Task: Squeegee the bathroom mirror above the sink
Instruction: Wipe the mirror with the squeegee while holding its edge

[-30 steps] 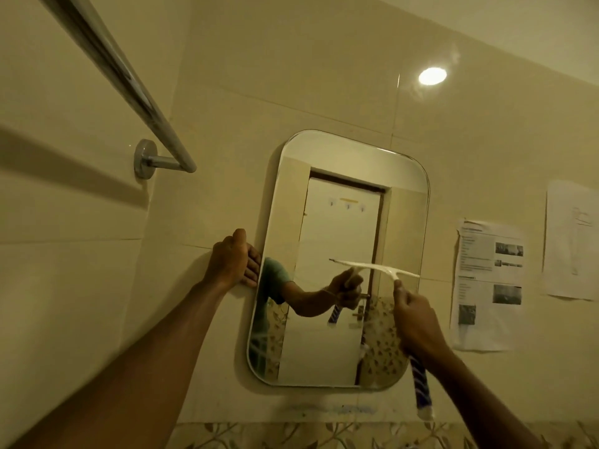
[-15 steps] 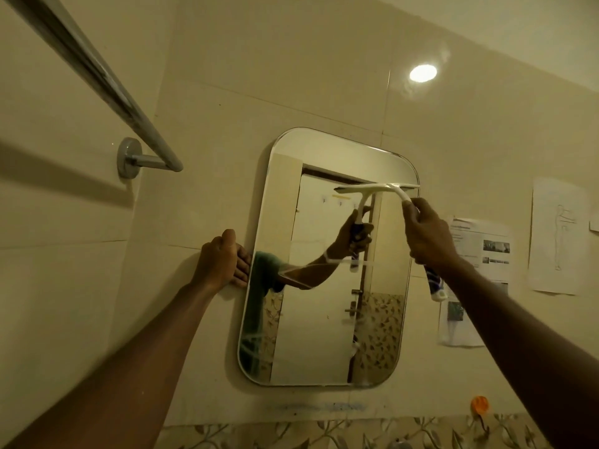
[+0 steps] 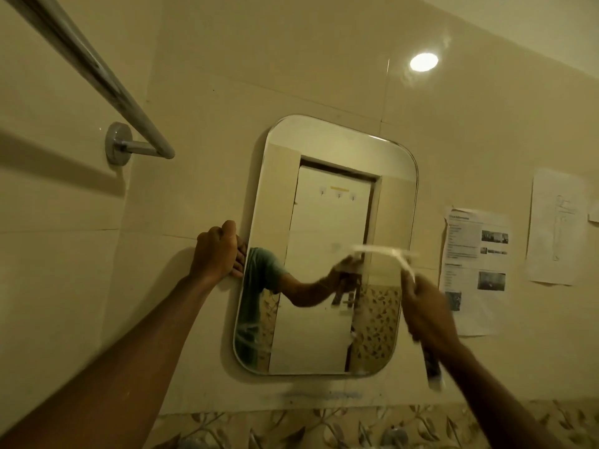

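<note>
A rounded rectangular mirror (image 3: 327,150) hangs on the cream tiled wall. My left hand (image 3: 218,251) grips its left edge at mid height, fingers curled round the rim. My right hand (image 3: 428,314) holds the handle of a white squeegee (image 3: 385,252), motion-blurred, whose blade lies across the mirror's right half at about mid height. The blue-and-white handle end (image 3: 432,371) sticks out below my fist. The mirror reflects a door, my arm and the squeegee.
A chrome towel bar (image 3: 97,72) runs diagonally across the upper left, fixed to the wall by a round mount (image 3: 118,147). Printed paper sheets (image 3: 475,270) hang on the wall right of the mirror. A leaf-patterned tile band (image 3: 324,426) runs along the bottom.
The squeegee went up to the mirror's upper right half a second ago and has now come down to mid height. My left hand has stayed on the mirror's left edge.
</note>
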A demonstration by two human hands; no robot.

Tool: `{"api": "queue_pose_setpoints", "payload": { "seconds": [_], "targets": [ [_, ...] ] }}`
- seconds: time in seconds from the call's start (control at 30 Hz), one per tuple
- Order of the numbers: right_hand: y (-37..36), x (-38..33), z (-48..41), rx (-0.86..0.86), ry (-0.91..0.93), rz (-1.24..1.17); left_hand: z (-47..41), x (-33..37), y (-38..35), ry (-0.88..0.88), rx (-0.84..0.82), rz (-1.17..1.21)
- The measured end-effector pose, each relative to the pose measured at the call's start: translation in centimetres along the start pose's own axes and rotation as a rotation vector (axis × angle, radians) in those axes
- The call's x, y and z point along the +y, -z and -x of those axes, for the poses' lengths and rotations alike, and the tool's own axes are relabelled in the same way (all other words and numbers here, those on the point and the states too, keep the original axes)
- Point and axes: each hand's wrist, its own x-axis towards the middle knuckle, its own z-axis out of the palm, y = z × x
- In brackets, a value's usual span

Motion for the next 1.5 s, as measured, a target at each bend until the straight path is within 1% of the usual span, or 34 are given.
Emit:
{"api": "queue_pose_setpoints", "payload": {
  "seconds": [0.07,0.17,0.23,0.3,0.37,0.43,0.53,0.6,0.67,0.73,0.77,0.83,0.97,1.07,1.13,1.23,1.33,1.4,1.5],
  "targets": [
    [1.1,-2.3,-3.6,0.081,0.064,-0.009,0.1,0.0,-0.1,-0.003,0.005,-0.004],
    [0.7,-3.8,-6.0,0.116,0.106,-0.061,0.3,0.0,-0.2,0.006,0.025,0.002],
    [-0.9,-2.8,-4.4,0.127,0.09,-0.102,0.2,-0.3,-0.4,0.014,0.04,-0.006],
    [-3.3,0.0,-0.7,0.111,0.04,-0.123,0.0,-0.4,-0.5,0.009,0.049,-0.041],
    [-5.1,2.3,3.4,0.059,-0.01,-0.115,-0.2,-0.5,-0.4,0.009,0.047,-0.076],
    [-5.1,2.9,5.9,0.01,-0.041,-0.064,-0.5,-0.9,-0.4,0.001,0.04,-0.086],
    [-3.4,0.3,4.1,0.016,0.025,-0.092,-0.2,-0.6,-0.3,0.031,0.03,-0.1],
    [-2.7,-2.9,0.7,0.092,0.13,-0.114,0.1,0.0,-0.2,0.033,0.024,-0.076],
    [-2.7,-6.4,-2.5,0.126,0.198,-0.143,0.1,0.1,-0.4,0.026,0.007,-0.069],
    [-3.6,-8.5,-3.7,0.111,0.216,-0.159,0.2,0.1,-0.3,0.031,0.005,-0.059],
    [-4.2,-8.8,-3.4,0.095,0.198,-0.163,0.2,0.0,-0.3,0.025,0.006,-0.056],
    [-6.1,-7.4,-1.2,0.072,0.146,-0.16,0.2,-0.1,-0.3,0.007,-0.007,-0.083],
    [-10.1,-3.0,7.4,0.013,0.05,-0.094,0.1,-0.2,-0.2,0.017,-0.021,-0.086],
    [-9.8,-3.2,9.7,-0.059,0.003,-0.028,-0.1,-0.5,-0.1,0.016,-0.016,-0.072],
    [-8.3,-5.1,7.9,-0.04,0.052,-0.055,-0.3,-0.7,-0.1,0.007,-0.044,-0.046],
    [-6.6,-9.2,2.6,0.041,0.163,-0.171,-0.4,-0.9,0.1,-0.001,-0.103,-0.001],
    [-6.7,-12.8,-0.6,0.045,0.2,-0.168,-1.0,-0.9,0.7,0.088,-0.178,0.063],
    [-7.4,-13.3,0.1,0.004,0.178,-0.16,-1.2,-0.7,0.9,0.134,-0.252,0.086],
    [-9.7,-11.1,4.8,-0.066,0.15,-0.139,-1.4,-0.5,1.3,0.155,-0.314,0.114]
  ]
}}
